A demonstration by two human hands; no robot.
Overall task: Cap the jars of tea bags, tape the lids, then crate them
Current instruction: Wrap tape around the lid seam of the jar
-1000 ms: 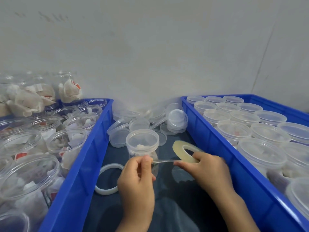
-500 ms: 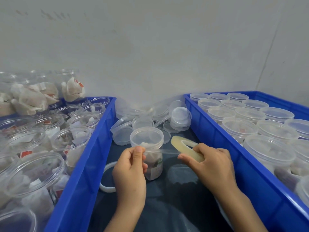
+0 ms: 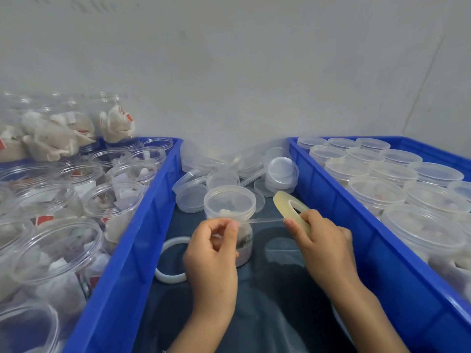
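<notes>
Capped jar of tea bags sits on the dark surface between two blue crates, right behind the hands. Left hand pinches the loose tape end, right hand grips the tape roll, strip stretched across just under the lid.

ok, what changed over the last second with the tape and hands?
Little: the left hand pinching the clear tape strip sits slightly further from the yellowish tape roll in the right hand. Grips unchanged; the capped clear plastic jar stays put.
</notes>
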